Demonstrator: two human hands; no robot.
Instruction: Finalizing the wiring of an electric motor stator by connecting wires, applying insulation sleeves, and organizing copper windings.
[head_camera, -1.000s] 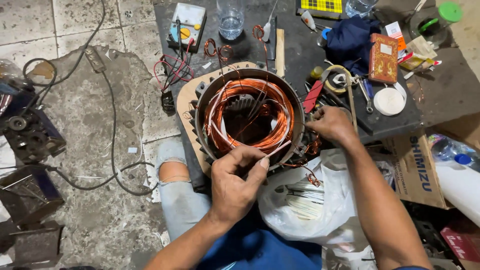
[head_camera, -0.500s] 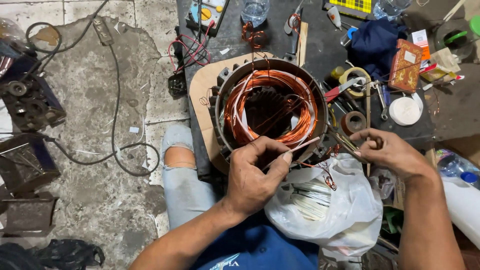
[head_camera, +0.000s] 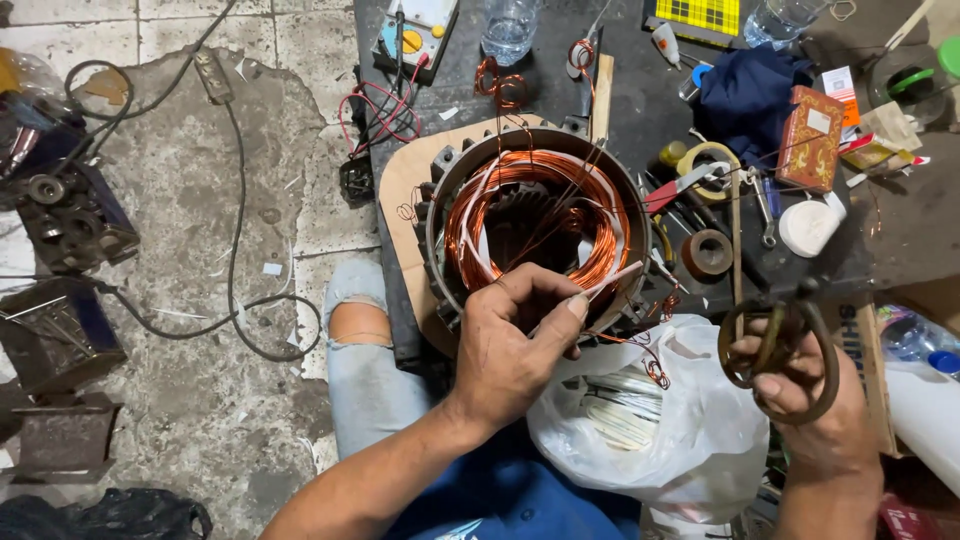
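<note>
A round metal motor stator (head_camera: 440, 215) with copper wire coils (head_camera: 603, 215) lies on a wooden board (head_camera: 400, 190) at the edge of a dark table. My left hand (head_camera: 515, 345) rests on the stator's near rim and pinches a thin white strip (head_camera: 615, 283) between thumb and forefinger. To the right, apart from the stator, my right hand (head_camera: 815, 415) grips the large handle loops of old metal scissors (head_camera: 775, 345), blades pointing away from me. Thin loose copper wires run across the stator.
A white plastic bag (head_camera: 700, 450) holding white strips (head_camera: 620, 420) lies in my lap. On the table are a multimeter (head_camera: 415, 28), water bottle (head_camera: 508, 25), tape rolls (head_camera: 707, 255), blue cloth (head_camera: 750, 90) and red box (head_camera: 808, 125). A cable (head_camera: 235, 250) and metal parts (head_camera: 60, 205) lie on the floor at left.
My right hand left the stator's right rim, moved right and toward me, and now holds the scissors. My left hand stayed at the near rim with the white strip.
</note>
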